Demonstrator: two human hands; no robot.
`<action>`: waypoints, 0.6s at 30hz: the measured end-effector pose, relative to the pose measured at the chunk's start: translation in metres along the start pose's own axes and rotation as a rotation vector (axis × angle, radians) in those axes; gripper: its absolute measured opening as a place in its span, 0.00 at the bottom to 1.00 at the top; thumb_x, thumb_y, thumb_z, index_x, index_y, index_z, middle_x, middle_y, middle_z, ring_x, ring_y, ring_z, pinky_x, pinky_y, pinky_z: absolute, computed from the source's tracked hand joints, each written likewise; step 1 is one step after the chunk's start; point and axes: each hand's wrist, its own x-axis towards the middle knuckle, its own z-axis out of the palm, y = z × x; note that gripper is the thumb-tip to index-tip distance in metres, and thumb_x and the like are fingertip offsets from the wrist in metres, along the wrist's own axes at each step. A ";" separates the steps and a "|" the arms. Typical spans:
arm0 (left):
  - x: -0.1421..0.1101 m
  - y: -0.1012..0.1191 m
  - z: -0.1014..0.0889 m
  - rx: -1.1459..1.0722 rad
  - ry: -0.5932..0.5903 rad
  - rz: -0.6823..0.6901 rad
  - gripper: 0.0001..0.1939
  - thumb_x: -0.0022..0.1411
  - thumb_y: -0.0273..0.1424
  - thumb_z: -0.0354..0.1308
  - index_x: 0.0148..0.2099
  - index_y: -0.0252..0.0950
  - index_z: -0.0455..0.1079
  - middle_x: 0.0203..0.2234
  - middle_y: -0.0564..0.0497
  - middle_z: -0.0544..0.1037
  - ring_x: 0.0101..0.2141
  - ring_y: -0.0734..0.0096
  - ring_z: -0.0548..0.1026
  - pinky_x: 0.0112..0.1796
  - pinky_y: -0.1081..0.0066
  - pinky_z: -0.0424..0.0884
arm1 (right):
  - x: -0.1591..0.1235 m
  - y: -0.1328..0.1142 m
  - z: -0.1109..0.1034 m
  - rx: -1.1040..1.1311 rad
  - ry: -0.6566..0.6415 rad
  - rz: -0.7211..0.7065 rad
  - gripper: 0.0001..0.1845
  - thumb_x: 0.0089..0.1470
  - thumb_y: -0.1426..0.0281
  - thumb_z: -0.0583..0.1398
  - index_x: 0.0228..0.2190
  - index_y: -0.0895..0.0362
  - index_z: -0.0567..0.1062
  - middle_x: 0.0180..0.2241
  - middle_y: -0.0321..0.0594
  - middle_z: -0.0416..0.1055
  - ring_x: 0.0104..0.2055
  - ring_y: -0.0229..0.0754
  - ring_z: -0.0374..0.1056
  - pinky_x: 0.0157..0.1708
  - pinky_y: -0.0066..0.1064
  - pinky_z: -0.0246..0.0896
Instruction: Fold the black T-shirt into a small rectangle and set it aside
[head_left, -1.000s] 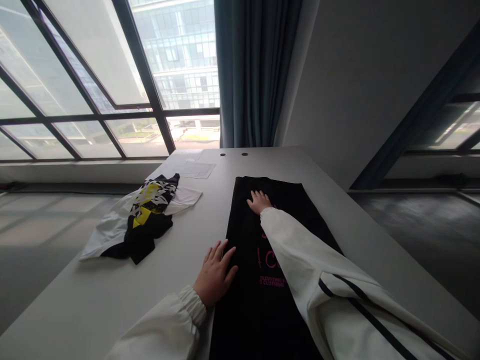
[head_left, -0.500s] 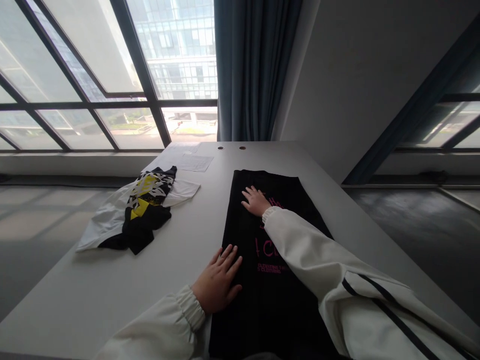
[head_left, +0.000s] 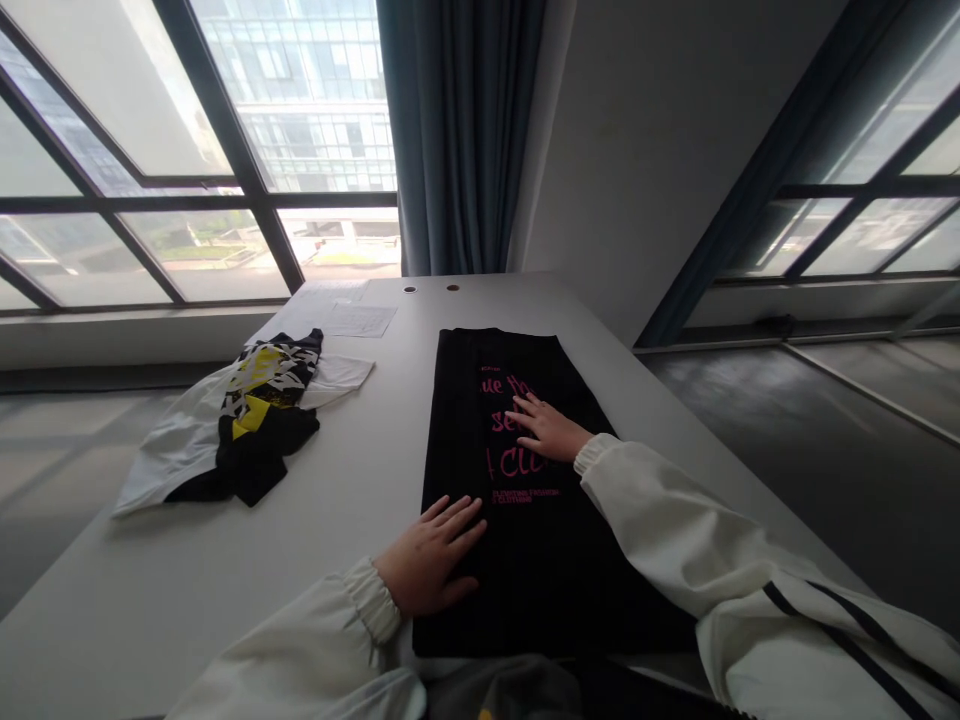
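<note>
Both hands (head_left: 430, 557) touch the black garment (head_left: 525, 590); no container shows.

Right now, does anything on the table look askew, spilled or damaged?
The clothing on the left looks askew: it lies rumpled, white fabric sticking out both sides, reaching the edge of the table. The black garment under the left hand and right hand lies mostly flat. I see no spill or damage.

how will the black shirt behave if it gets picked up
The black shirt would probably sag and lose its neat shape, since it looks like thin folded cloth. It seems unlikely to roll, lying flat on the table.
</note>
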 end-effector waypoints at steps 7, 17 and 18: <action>-0.006 -0.003 0.011 0.047 0.047 -0.006 0.44 0.68 0.42 0.62 0.79 0.42 0.47 0.77 0.42 0.48 0.75 0.48 0.49 0.72 0.43 0.48 | -0.104 0.070 0.013 -0.002 0.090 0.297 0.35 0.67 0.54 0.56 0.71 0.49 0.65 0.75 0.45 0.51 0.77 0.59 0.44 0.74 0.54 0.46; -0.017 -0.003 0.014 0.142 0.034 0.022 0.42 0.71 0.43 0.58 0.79 0.42 0.46 0.77 0.42 0.50 0.74 0.46 0.51 0.71 0.44 0.50 | -0.152 0.080 0.018 0.046 0.171 0.362 0.34 0.69 0.53 0.50 0.71 0.48 0.64 0.75 0.41 0.51 0.78 0.52 0.43 0.75 0.51 0.46; -0.018 -0.002 0.011 0.140 0.030 0.028 0.42 0.70 0.43 0.59 0.79 0.42 0.47 0.77 0.42 0.51 0.74 0.46 0.52 0.71 0.44 0.51 | -0.156 0.087 0.018 0.050 0.175 0.366 0.34 0.69 0.54 0.50 0.71 0.48 0.63 0.75 0.40 0.53 0.78 0.52 0.44 0.75 0.51 0.45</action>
